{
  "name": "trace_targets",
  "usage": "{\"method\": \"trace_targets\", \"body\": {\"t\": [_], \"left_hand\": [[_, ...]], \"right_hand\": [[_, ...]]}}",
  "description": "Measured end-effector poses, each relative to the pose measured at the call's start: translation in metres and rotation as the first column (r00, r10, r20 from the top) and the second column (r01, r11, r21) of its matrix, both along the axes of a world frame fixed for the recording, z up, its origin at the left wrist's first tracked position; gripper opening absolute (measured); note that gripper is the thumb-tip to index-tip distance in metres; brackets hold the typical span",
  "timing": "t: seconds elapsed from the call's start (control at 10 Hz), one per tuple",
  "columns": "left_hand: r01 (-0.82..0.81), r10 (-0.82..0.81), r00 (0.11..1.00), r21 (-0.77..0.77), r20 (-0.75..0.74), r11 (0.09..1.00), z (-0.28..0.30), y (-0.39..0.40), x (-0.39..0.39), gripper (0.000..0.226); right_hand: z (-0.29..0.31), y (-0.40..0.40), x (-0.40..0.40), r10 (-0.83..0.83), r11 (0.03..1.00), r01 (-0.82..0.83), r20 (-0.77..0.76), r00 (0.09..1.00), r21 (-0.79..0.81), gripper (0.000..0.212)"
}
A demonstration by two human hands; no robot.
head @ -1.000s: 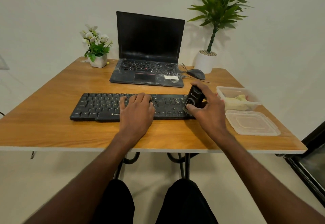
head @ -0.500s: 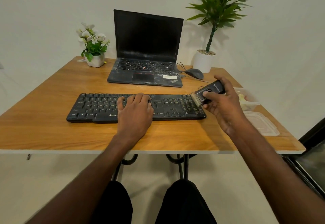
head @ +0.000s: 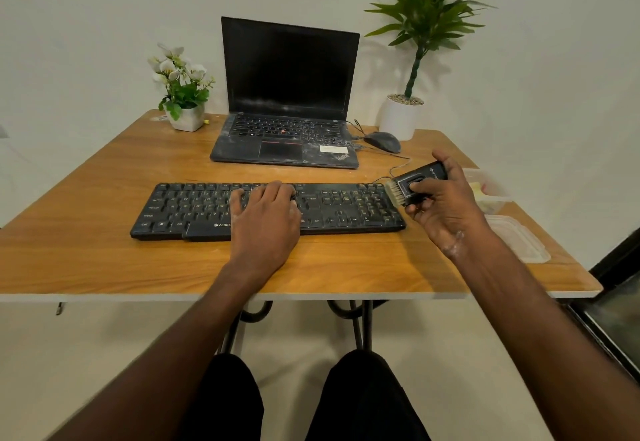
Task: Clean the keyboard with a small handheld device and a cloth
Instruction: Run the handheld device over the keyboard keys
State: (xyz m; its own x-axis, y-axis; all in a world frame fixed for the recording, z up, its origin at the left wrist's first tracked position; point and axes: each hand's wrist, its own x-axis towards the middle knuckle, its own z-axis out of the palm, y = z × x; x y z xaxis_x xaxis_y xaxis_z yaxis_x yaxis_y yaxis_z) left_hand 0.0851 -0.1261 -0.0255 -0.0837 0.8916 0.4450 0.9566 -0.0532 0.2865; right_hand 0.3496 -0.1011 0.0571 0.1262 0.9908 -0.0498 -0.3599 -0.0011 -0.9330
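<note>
Head view: the right hand [head: 446, 205] is wrapped round the brush [head: 414, 186], a small black device with pale bristles pointing left, thumb lying on its dark panel; it hangs just off the right end of the keyboard [head: 266, 210], bristles near the numpad, apparently not touching; the left hand [head: 266, 219] lies flat and open on the middle keys, gripping nothing, only pinning the board to the table [head: 104, 260]. To do the step well, I judge the bristles should tip down onto the keys and sweep along the rows, light enough not to press them, while the left hand shifts clear of the stroke; no cloth can be made out. Readable writing: "ZEBR…" on the keyboard's front edge, partly covered; a tilted logo on the laptop [head: 287, 129] corner, too small to read surely; the brush's marking is illegible.
</note>
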Motion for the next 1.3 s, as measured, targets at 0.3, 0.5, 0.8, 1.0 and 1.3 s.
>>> {"method": "trace_targets", "body": {"t": [0.3,0.5,0.8,1.0,1.3], "left_hand": [[0.006,-0.006,1.000,0.004,0.003,1.000,0.000,0.000,0.000,0.034],[0.002,-0.002,1.000,0.009,-0.004,1.000,0.000,0.000,0.000,0.035],[0.000,0.000,1.000,0.006,-0.008,1.000,0.000,0.000,0.000,0.034],[-0.007,0.007,1.000,0.003,-0.015,1.000,0.001,-0.001,0.000,0.035],[0.004,-0.004,1.000,-0.010,-0.011,1.000,0.002,-0.003,0.001,0.036]], "right_hand": [[-0.019,-0.008,-0.014,-0.004,0.995,-0.027,0.317,0.948,0.093,0.079],[-0.020,-0.017,-0.024,-0.051,0.934,-0.215,0.703,0.710,0.285,0.081],[-0.018,-0.012,-0.006,-0.279,0.880,-0.183,0.789,0.547,0.437,0.075],[0.000,-0.013,0.013,0.070,0.893,-0.415,0.857,0.510,0.174,0.071],[-0.008,-0.013,0.001,-0.014,0.902,-0.333,0.790,0.613,0.275,0.071]]}}
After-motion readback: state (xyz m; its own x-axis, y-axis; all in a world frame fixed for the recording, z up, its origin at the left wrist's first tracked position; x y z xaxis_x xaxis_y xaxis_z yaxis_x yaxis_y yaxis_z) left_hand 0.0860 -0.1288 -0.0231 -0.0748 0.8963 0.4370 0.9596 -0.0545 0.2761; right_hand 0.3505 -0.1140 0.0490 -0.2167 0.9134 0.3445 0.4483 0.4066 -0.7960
